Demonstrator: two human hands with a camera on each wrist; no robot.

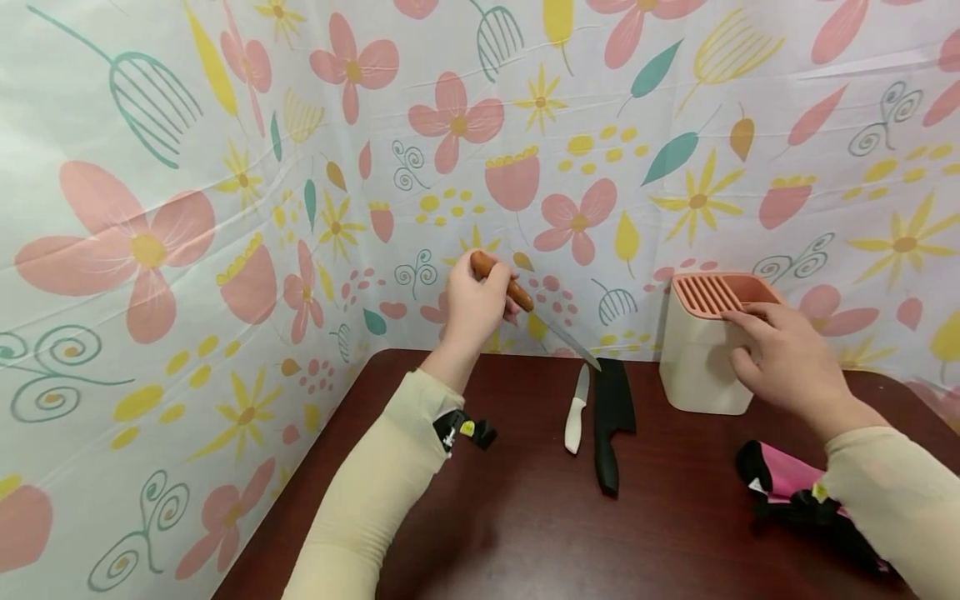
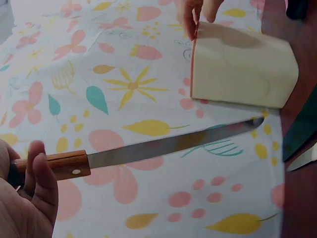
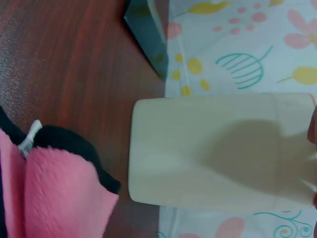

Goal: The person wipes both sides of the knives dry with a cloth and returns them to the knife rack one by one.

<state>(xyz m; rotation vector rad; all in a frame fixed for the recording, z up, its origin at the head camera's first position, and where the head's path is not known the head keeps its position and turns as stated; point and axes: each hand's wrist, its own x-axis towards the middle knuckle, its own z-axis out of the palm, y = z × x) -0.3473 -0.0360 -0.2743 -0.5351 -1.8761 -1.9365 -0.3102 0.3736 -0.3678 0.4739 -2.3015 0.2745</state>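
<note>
My left hand [image 1: 476,300] grips the brown wooden handle of a long-bladed knife [image 2: 168,145], raised above the back of the table. Its blade slants down to the right, and in the head view the tip overlaps the top of a black-sheathed knife. At the right, my right hand [image 1: 791,358] holds the rim of a cream knife block [image 3: 213,148], fingers over the edge and thumb against the front wall. The block stands upright, with an orange slotted top on its left side and an open compartment on its right.
A small white-handled knife [image 1: 576,412] lies on the dark red table [image 1: 525,517]. Beside it is a large black knife [image 1: 613,408] with a broad blade or cover. A pink and black fabric item [image 3: 64,183] sits near my right forearm. Flower-printed cloth [image 1: 450,183] hangs behind the table.
</note>
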